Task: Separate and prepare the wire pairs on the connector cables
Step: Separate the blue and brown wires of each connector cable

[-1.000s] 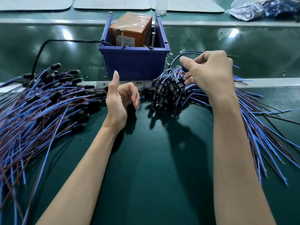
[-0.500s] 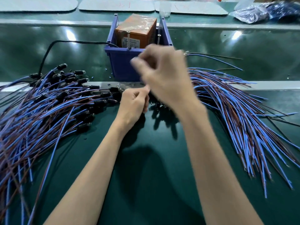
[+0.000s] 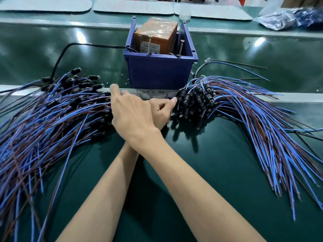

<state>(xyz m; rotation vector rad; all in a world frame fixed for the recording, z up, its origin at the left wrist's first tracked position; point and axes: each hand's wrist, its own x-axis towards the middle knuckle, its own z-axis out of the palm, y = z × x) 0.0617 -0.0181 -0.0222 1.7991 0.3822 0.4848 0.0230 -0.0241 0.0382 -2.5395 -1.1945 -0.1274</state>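
Observation:
Two heaps of connector cables with blue and brown wires and black plugs lie on the green mat: a left pile (image 3: 52,116) and a right pile (image 3: 236,109). My forearms are crossed. My right hand (image 3: 130,113) reaches over to the left pile, index finger stretched out at the plug ends; its palm side is hidden, so any cable under it cannot be seen. My left hand (image 3: 161,109) lies beneath the right wrist with its fingers curled, its thumb tip touching the nearest black plugs of the right pile.
A blue bin (image 3: 160,70) holding an orange box (image 3: 155,37) and two upright screws stands just behind my hands. A black cord (image 3: 59,56) runs left from the bin. Grey pads (image 3: 132,7) and a plastic bag (image 3: 279,20) lie at the far edge.
My right hand left the right pile and swept across to the left pile, crossing over my left arm. My left hand curled its fingers and shifted right toward the right pile's plugs.

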